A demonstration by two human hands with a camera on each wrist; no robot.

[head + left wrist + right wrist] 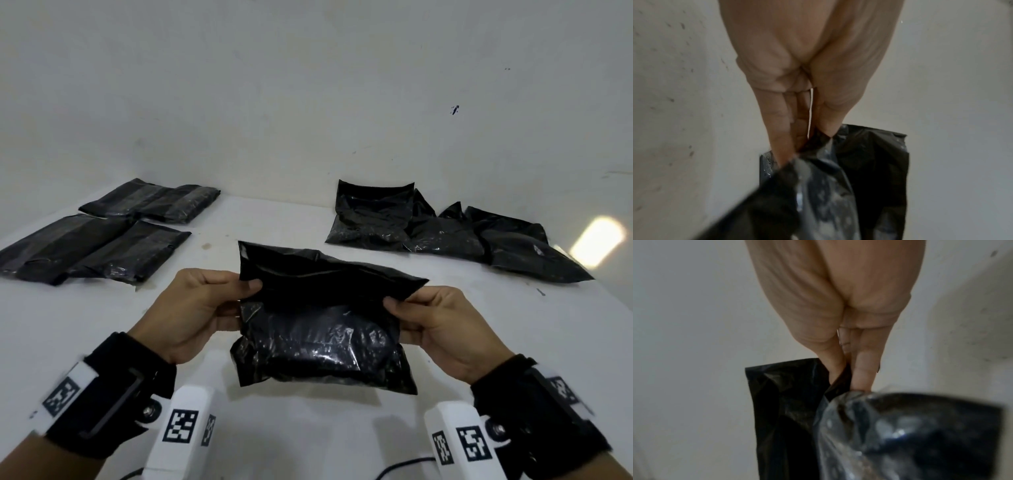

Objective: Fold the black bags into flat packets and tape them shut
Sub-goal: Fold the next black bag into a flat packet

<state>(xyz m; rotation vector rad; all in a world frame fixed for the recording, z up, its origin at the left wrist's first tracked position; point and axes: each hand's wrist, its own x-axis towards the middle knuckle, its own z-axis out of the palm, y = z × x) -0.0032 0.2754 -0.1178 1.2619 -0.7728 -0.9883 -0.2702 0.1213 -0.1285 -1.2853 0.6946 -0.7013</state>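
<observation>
1. The bag (325, 325) is held up just above the white surface (308, 428), in front of the person and between the two hands.
2. The left hand (195, 311) pinches the bag's left edge, thumb on the near face and fingers behind. The left wrist view shows the film caught between thumb and fingertips (783, 142).
3. The right hand (442, 325) pinches the right edge the same way.
4. The upper part is an empty, soft flap; the lower part bulges and looks lumpy, so the weight likely sits low.
5. The film is thin, glossy and crinkled, and probably slippery. Grip at the side edges just above the bulge, where the fold line would run.
6. Flat packets (99, 236) with pale tape bands lie at the far left.
7. Unfolded bags (445, 233) lie in a loose pile at the far right, well apart from the packets.
8. No tape roll is visible.
</observation>
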